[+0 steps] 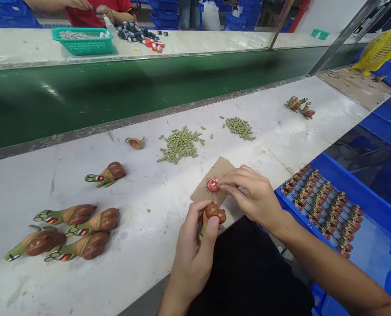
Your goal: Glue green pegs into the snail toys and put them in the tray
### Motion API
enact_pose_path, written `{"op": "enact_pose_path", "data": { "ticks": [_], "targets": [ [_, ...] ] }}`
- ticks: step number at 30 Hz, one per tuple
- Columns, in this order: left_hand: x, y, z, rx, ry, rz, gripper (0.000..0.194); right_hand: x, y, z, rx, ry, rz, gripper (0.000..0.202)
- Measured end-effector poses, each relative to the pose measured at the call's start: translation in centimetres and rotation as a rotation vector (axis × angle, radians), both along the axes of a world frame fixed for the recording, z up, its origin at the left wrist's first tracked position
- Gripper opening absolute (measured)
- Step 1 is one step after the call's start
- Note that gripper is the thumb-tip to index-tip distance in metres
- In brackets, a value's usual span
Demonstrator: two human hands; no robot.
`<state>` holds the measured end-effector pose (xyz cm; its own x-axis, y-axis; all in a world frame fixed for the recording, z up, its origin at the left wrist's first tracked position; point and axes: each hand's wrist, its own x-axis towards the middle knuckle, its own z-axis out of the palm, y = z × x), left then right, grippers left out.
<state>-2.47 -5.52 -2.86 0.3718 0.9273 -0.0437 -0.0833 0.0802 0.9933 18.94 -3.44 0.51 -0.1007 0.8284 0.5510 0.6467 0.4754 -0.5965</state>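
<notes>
My left hand (197, 254) is wrapped round a brown and green figure (214, 212) at the table's front edge. Just above it, my right hand (248, 191) pinches something small, mostly hidden by the fingertips, at a red round cap (212, 184). That cap rests on a piece of brown cardboard (220, 169). Beyond the cardboard are two piles of small green pegs, one nearer (181, 145) and one farther right (240, 127). Several snail-like figures (93, 245) with brown shells lie at the left, and another (106, 174) lies above them.
A blue bin (379, 215) with rows of figures stands at the right, below the table. A green belt (116, 96) runs behind the white table (142, 259). Across it are a teal basket (83, 46) and a person in red (98, 15). A yellow fan (382, 48) stands far right.
</notes>
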Motion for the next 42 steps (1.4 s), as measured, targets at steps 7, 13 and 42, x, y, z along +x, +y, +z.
{"op": "enact_pose_path", "data": {
  "ticks": [7, 13, 42],
  "targets": [
    [0.1, 0.1, -0.2, 0.038, -0.010, -0.006, 0.022, 0.1, -0.7, -0.8, 0.021, 0.013, -0.047, 0.020],
    [0.1, 0.0, -0.2, 0.039, -0.022, -0.011, 0.022, 0.2, -0.9, -1.4, 0.009, 0.039, -0.041, 0.022],
    [0.1, 0.1, 0.4, 0.005, -0.047, -0.058, 0.021, -0.7, -0.5, -1.1, -0.255, 0.437, -0.217, 0.012]
  ]
}}
